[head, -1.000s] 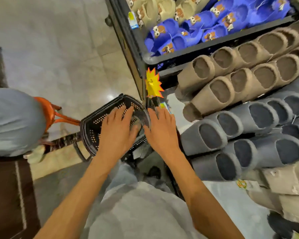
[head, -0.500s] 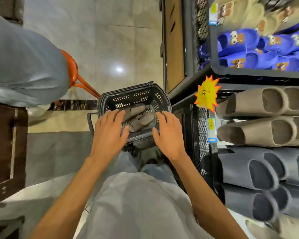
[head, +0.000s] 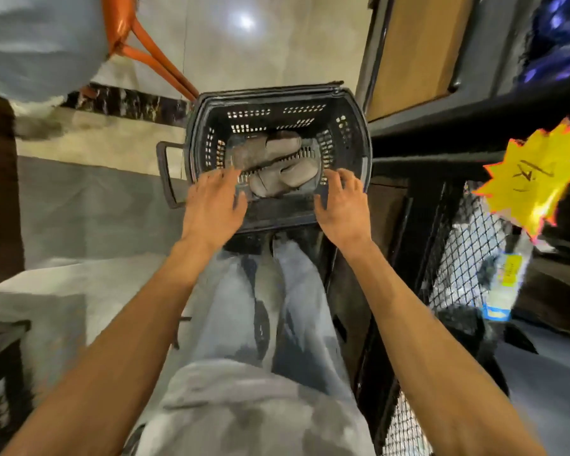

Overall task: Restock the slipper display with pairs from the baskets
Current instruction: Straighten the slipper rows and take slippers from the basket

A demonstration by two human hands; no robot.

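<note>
Basket (head: 349, 133), below me: grey slippers (head: 270, 159) lying inside. My left hand (head: 211, 209) and right hand (head: 341, 209): both over its near rim, fingers loosely spread, gripping nothing. Yellow tag (head: 533, 182) at right.

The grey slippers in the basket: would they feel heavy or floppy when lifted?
Probably light: the grey slippers look thick and foam-like. Likely squashy rather than floppy, since they keep their rounded shape heaped in the basket. With flat soles, unlikely to roll.
</note>
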